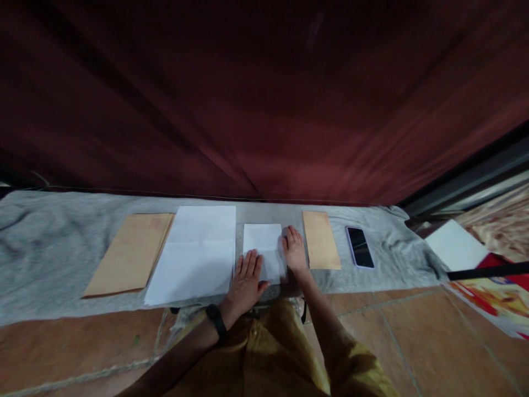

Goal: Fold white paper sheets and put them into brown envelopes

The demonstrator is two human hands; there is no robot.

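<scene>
A small white sheet of paper (264,242), apparently folded, lies on the grey cloth in front of me. My left hand (247,281) rests flat over its lower left part, fingers stretched out. At its right edge sits my right hand (294,251), fingers extended and palm down, holding nothing. Left of the folded paper is a larger stack of white paper (198,253). Close by my right hand lies a single brown envelope (321,240).
Farther left is a pile of brown envelopes (130,253). A phone (360,248) lies right of the single envelope. The grey cloth (53,242) covers a long surface against a dark red curtain (264,110). At right are a white sheet (457,248) and a colourful printed sheet (496,300).
</scene>
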